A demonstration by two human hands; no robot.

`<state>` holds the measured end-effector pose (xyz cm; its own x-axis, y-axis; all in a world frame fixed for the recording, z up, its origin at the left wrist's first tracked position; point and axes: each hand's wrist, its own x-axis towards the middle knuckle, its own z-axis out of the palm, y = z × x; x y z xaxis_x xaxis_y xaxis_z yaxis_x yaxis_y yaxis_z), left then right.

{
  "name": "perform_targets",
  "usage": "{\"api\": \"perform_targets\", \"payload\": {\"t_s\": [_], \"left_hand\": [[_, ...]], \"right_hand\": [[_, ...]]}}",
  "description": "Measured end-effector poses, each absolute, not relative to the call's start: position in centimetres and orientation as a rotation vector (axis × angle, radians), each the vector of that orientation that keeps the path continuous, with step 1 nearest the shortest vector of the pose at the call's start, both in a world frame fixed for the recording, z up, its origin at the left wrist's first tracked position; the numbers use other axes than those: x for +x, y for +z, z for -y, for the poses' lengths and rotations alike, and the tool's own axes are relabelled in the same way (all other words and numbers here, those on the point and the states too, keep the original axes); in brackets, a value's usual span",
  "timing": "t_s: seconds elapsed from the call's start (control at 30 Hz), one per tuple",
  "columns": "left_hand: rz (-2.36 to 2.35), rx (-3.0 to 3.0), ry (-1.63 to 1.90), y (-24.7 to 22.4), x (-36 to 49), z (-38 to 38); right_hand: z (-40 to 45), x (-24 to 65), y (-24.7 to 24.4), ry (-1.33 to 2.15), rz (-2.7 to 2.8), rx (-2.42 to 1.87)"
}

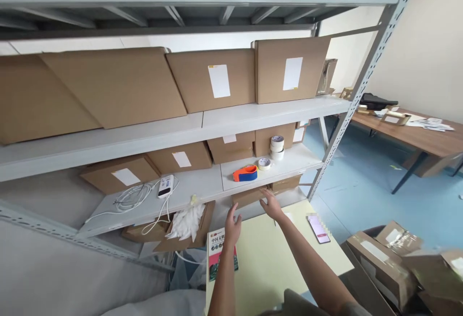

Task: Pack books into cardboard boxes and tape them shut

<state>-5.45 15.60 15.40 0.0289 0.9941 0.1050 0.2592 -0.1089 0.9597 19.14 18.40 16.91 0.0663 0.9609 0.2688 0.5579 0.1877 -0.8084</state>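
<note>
Both of my hands reach forward over the pale yellow tabletop [260, 258], toward the shelf. My left hand [232, 226] is raised with its fingers apart and nothing in it. Below and beside it lies a book [216, 242] with a white and red cover. My right hand [270, 206] stretches out farther, fingers spread, also holding nothing. Just beyond it on the shelf sits an orange and blue tape dispenser [246, 173]. A white tape roll [264, 163] lies beside that, and more tape rolls [277, 147] are stacked behind. A phone [319, 229] rests on the tabletop's right side.
Cardboard boxes [213, 79] line the grey metal shelving [260, 116]. A white cable [132, 198] and a small white device [166, 185] lie on the middle shelf. White gloves [186, 222] hang below. Cartons [383, 263] are piled at right, and a brown table [415, 135] stands behind.
</note>
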Motion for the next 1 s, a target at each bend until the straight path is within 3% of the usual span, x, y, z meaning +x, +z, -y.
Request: {"api": "perform_targets", "payload": {"t_s": [0.27,0.47,0.73,1.0], "left_hand": [[-1.498,1.528,1.19,15.7,-6.5,-12.0],[-1.59,1.44,1.204,15.8,-9.6,-8.7],[-1.476,1.44,1.168,15.4,-11.9,-8.2],[-1.361,1.36,1.029,11.8,-12.1,-5.9]], "right_hand": [[-29.6,18.2,23.1,0.523,1.938,-1.564],[-31.6,16.4,24.4,0.528,1.951,-1.732],[-24.7,16.6,24.1,0.268,2.027,-1.723],[-11.6,17.2,17.2,0.248,1.955,-1.893]]}}
